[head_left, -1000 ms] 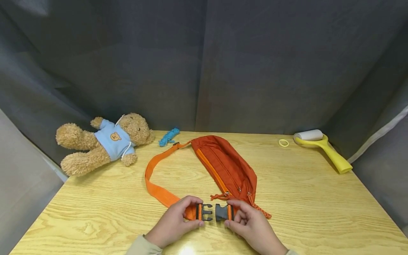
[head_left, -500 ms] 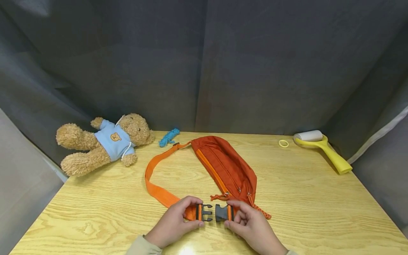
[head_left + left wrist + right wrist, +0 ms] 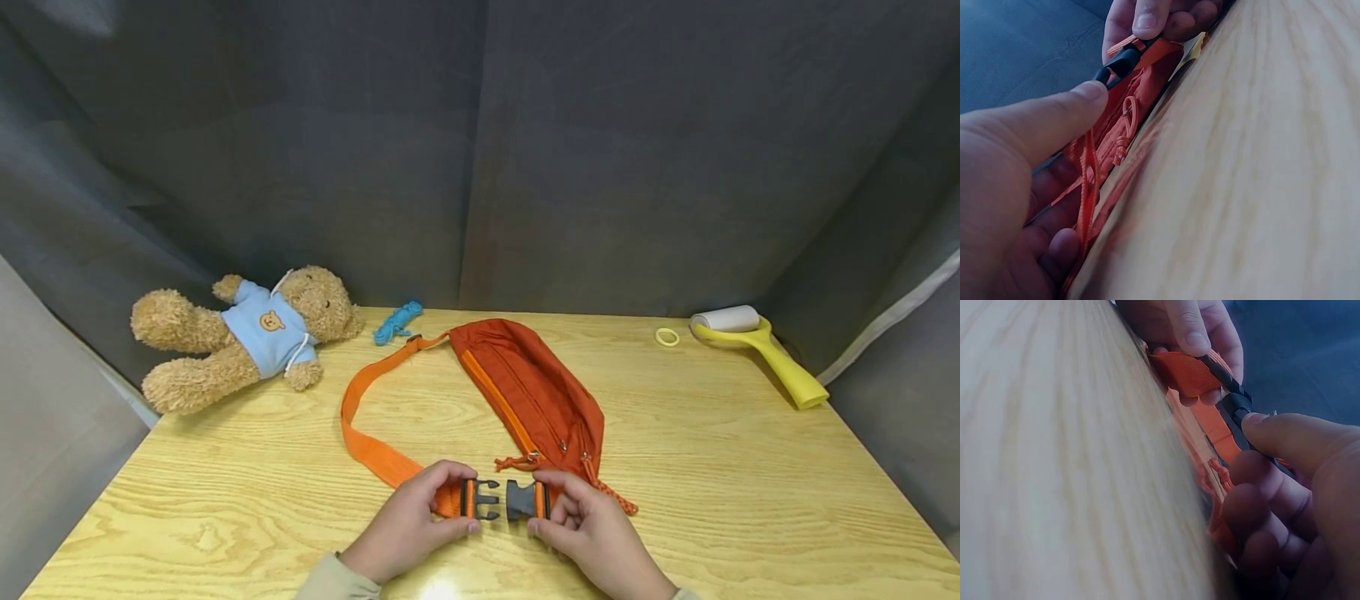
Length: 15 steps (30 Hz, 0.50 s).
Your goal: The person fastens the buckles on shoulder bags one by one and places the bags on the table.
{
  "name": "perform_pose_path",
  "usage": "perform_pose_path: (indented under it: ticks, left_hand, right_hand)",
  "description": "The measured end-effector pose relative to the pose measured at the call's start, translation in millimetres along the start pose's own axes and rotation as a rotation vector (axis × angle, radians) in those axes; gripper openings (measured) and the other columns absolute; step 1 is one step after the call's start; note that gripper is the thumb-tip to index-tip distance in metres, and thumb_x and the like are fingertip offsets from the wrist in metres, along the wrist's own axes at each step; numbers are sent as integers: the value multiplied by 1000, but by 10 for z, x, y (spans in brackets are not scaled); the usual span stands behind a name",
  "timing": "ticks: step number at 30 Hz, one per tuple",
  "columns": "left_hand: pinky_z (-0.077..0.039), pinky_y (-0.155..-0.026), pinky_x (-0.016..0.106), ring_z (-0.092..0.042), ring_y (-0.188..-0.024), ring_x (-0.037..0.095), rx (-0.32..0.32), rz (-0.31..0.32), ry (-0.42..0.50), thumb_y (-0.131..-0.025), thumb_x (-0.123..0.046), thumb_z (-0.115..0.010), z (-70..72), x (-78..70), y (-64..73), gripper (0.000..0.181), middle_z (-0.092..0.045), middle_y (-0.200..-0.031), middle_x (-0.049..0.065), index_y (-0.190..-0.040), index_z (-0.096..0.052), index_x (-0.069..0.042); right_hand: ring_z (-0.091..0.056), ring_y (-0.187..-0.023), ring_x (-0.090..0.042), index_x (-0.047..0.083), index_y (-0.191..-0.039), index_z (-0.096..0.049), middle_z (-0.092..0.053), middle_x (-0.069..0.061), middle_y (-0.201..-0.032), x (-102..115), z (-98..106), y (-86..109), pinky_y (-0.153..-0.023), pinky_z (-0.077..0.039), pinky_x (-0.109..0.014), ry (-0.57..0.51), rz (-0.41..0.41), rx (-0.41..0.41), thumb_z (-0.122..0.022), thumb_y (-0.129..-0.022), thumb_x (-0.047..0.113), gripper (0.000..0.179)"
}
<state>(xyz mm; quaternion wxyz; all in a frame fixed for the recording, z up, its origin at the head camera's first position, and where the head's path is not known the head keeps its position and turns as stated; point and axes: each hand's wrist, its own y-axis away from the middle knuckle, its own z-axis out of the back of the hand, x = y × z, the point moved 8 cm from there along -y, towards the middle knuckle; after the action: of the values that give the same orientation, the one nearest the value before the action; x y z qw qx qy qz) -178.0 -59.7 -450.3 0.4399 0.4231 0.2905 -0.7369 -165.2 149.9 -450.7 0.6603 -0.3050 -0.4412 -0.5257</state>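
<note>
Dark grey cloth (image 3: 360,167) hung behind and beside the wood-grained worktop (image 3: 720,467), where a red waist bag (image 3: 532,387) lay near the middle, its orange strap (image 3: 366,443) looped out to the left and round toward the person. At the near edge the two hands worked just apart from each other. The left hand (image 3: 412,521) pinched the pronged half (image 3: 486,500) of the black buckle at its strap end, between thumb and fingers; the right hand (image 3: 596,529) pinched the socket half (image 3: 521,501) in the same way. Prongs faced socket across a narrow gap, not touching, and looked nearly in line.

Handling them well, I judged, meant keeping both halves level and square to each other, since a tilt could make a side prong catch on the socket's rim. Thumbs and fingertips seemed best kept back at the strap ends, away from the gap, with the webbing lying flat and untwisted. The cord pull (image 3: 517,463) on the bag lay close by and was worth keeping clear of the buckle
</note>
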Motion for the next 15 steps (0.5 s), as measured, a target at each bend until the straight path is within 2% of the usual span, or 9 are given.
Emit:
perform_pose_path:
  ticks: [15]
  left_hand:
    - [-52, -76, 26, -61, -92, 8, 13, 4, 16, -86, -31, -81, -2, 5, -2, 50, -64, -118, -8, -130, -60, -18]
  right_hand:
    - [-53, -54, -9, 11, -134, -60, -60, 1, -70, 9, 11, 6, -52, -47, -26, 2, 30, -13, -83, -85, 25, 55]
